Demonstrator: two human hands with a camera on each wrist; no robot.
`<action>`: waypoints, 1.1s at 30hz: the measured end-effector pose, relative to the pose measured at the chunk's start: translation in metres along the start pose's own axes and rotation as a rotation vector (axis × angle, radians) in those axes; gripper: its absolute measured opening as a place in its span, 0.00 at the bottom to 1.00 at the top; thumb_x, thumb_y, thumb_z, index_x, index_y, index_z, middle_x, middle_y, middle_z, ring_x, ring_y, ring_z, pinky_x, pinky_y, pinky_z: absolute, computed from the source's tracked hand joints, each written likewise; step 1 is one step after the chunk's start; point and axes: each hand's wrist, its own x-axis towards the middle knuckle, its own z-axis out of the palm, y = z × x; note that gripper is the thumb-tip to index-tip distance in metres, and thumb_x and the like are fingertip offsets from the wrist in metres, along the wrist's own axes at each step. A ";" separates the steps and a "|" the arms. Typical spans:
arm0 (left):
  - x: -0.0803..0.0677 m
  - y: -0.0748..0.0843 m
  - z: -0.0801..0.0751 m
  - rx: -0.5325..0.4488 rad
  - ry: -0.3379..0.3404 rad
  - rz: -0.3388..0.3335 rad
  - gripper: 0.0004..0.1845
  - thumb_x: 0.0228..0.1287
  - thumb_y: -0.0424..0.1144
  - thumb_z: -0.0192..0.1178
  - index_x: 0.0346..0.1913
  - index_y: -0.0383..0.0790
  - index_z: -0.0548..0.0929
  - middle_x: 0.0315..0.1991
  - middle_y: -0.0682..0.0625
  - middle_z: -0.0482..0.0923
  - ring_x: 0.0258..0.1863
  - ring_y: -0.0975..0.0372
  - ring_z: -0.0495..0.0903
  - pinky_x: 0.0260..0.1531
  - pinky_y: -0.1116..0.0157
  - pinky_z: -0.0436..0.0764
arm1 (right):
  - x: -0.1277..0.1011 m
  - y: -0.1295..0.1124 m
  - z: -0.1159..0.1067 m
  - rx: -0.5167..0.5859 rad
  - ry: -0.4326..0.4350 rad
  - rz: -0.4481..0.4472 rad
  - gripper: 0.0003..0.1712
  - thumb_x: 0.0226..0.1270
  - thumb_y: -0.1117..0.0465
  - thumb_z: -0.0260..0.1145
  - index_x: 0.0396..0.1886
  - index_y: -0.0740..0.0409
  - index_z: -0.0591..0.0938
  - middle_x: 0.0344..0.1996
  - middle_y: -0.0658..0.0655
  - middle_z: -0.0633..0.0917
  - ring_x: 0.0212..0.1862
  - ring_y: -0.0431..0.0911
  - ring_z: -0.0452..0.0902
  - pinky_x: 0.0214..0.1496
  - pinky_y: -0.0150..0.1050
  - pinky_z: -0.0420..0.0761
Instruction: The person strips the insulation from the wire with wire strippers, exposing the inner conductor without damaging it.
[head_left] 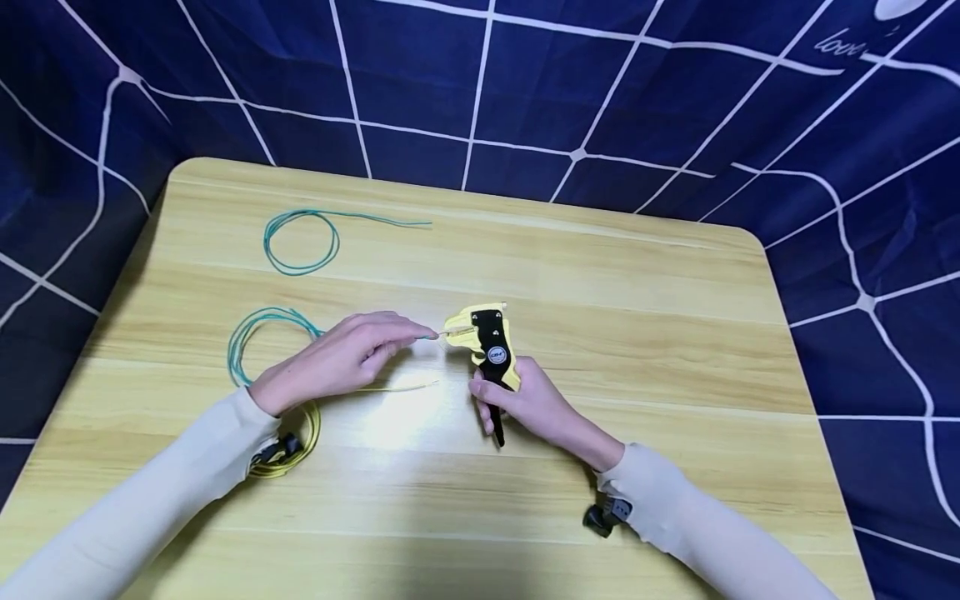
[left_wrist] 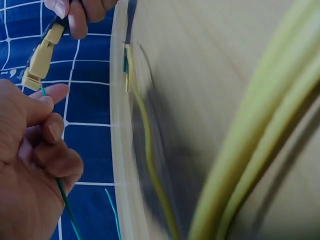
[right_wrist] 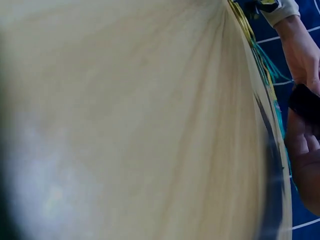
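1. Left hand (head_left: pixel 337 358): thumb and forefinger are pinched on the green wire (head_left: pixel 429 337), its tip fed into the stripper's nose.
2. Right hand (head_left: pixel 536 406): fingers are wrapped round the handles of the yellow-black wire stripper (head_left: pixel 483 337), held just above the bench (head_left: pixel 600 275).
3. A yellow wire coil (head_left: pixel 288 454) is seen under the left wrist.
4. A second green wire loop (head_left: pixel 300 242) is laid well apart, at the far left.

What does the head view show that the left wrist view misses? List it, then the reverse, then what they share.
Only the head view shows the whole wooden table, the far green wire coil and the stripper's black handles in the right hand.

Only the left wrist view shows the yellow coil up close, blurred.

Both show the left hand pinching the green wire at the wire stripper head.
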 end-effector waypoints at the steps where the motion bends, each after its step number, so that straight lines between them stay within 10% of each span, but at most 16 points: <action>1: 0.000 0.000 0.000 0.011 0.002 -0.007 0.20 0.80 0.24 0.58 0.68 0.38 0.86 0.59 0.46 0.88 0.58 0.54 0.85 0.62 0.51 0.82 | -0.001 -0.001 0.000 0.016 -0.003 0.003 0.13 0.82 0.61 0.65 0.46 0.71 0.78 0.24 0.63 0.84 0.24 0.55 0.84 0.31 0.43 0.85; 8: 0.002 -0.001 0.000 0.103 -0.021 -0.060 0.13 0.85 0.31 0.57 0.62 0.34 0.87 0.55 0.46 0.88 0.54 0.54 0.84 0.60 0.51 0.81 | -0.011 -0.005 -0.006 0.151 -0.006 -0.042 0.36 0.78 0.70 0.57 0.81 0.53 0.59 0.37 0.73 0.85 0.34 0.64 0.87 0.35 0.53 0.89; 20: 0.001 -0.006 -0.001 0.266 -0.050 0.019 0.13 0.75 0.25 0.65 0.57 0.36 0.91 0.45 0.48 0.88 0.47 0.53 0.84 0.56 0.50 0.81 | -0.023 -0.005 -0.015 0.297 0.006 -0.111 0.27 0.84 0.71 0.54 0.74 0.58 0.56 0.55 0.74 0.79 0.43 0.63 0.88 0.42 0.61 0.90; 33: -0.002 -0.009 0.000 0.348 -0.035 0.005 0.08 0.76 0.31 0.68 0.54 0.38 0.90 0.43 0.49 0.83 0.42 0.54 0.80 0.44 0.53 0.79 | -0.028 -0.004 -0.027 0.495 0.015 -0.137 0.41 0.81 0.77 0.53 0.85 0.52 0.53 0.55 0.69 0.81 0.52 0.56 0.86 0.60 0.59 0.85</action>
